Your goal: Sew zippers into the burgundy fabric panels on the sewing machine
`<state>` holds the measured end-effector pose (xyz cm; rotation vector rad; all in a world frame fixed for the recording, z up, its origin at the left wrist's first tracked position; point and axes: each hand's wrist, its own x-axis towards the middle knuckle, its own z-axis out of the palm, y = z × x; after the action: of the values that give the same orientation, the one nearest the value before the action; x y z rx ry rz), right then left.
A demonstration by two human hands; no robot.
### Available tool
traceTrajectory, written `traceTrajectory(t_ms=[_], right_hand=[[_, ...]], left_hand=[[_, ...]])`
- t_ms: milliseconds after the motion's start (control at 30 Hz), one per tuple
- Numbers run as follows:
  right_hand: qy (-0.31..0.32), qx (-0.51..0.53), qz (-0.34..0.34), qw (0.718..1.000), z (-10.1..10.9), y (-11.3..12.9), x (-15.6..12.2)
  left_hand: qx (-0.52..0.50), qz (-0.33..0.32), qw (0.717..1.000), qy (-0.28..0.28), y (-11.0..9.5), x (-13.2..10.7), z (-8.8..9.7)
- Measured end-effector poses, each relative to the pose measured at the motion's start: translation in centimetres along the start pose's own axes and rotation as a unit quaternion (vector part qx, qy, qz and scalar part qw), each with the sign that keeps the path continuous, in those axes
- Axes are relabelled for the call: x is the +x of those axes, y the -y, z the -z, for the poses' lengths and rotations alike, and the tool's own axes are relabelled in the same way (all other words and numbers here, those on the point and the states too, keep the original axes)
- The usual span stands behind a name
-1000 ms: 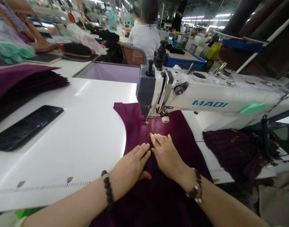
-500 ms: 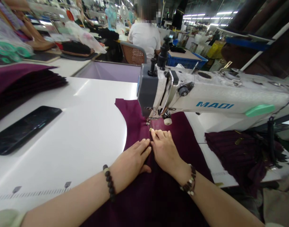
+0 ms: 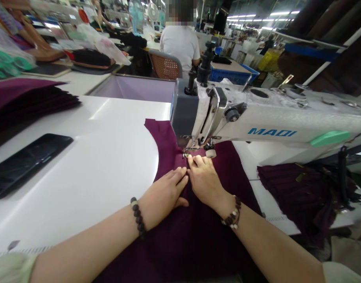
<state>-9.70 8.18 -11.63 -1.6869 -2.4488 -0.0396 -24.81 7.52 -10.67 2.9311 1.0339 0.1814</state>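
A dark purple fabric piece (image 3: 168, 145) lies on the white table under the head of a white sewing machine (image 3: 257, 118). My left hand (image 3: 164, 192) lies flat on the fabric, fingers stretched toward the presser foot (image 3: 185, 154). My right hand (image 3: 202, 179) presses flat on the fabric beside it, fingertips just short of the foot. The two hands touch along a seam line. Both wrists wear bead bracelets.
A black phone (image 3: 24, 163) lies on the table at the left. A stack of purple fabric (image 3: 27, 100) sits at the far left, more dark pieces (image 3: 298, 184) lie right of the machine. A person in a white shirt (image 3: 180, 43) sits ahead on a chair.
Both hands have slid forward with the fabric toward the presser foot, and the fabric's far edge has moved further behind the machine head.
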Motion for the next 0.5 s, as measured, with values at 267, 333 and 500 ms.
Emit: traceTrajectory(t_ms=[267, 333, 500], right_hand=[[0.019, 0.015, 0.034, 0.999, -0.3, -1.2, 1.0], [0.018, 0.050, 0.028, 0.998, -0.2, -1.7, 1.0], [0.047, 0.096, -0.013, 0.994, 1.0, -1.7, -1.5]], left_hand=[[-0.014, 0.017, 0.999, 0.029, 0.2, 0.3, 0.2], [-0.019, 0.022, 0.999, 0.036, 0.3, 0.3, 0.0], [-0.040, 0.018, 0.999, 0.029, 0.7, -0.4, -0.4]])
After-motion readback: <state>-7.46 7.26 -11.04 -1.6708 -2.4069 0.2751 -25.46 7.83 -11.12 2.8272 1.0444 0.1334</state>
